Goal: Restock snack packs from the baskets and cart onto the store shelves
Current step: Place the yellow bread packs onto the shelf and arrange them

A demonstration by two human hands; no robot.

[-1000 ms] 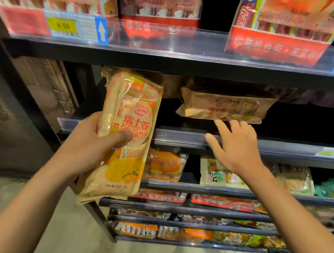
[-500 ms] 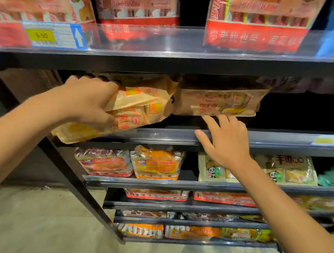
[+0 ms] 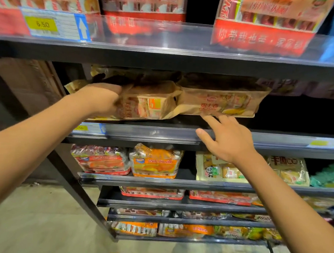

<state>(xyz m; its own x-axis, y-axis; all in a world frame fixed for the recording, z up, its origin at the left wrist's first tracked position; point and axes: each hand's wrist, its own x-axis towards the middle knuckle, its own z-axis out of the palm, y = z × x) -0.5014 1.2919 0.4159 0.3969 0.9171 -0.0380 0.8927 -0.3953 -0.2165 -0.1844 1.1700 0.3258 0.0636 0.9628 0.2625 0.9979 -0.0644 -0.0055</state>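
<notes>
My left hand (image 3: 99,100) grips the tan snack pack (image 3: 144,105), lying flat on the second shelf (image 3: 181,135), its end just beside a second tan pack (image 3: 221,104) to the right. My right hand (image 3: 228,138), fingers spread and relaxed, rests at the shelf lip, fingertips under that second pack. Shelf below holds an orange pack (image 3: 155,162) and a red pack (image 3: 100,159).
</notes>
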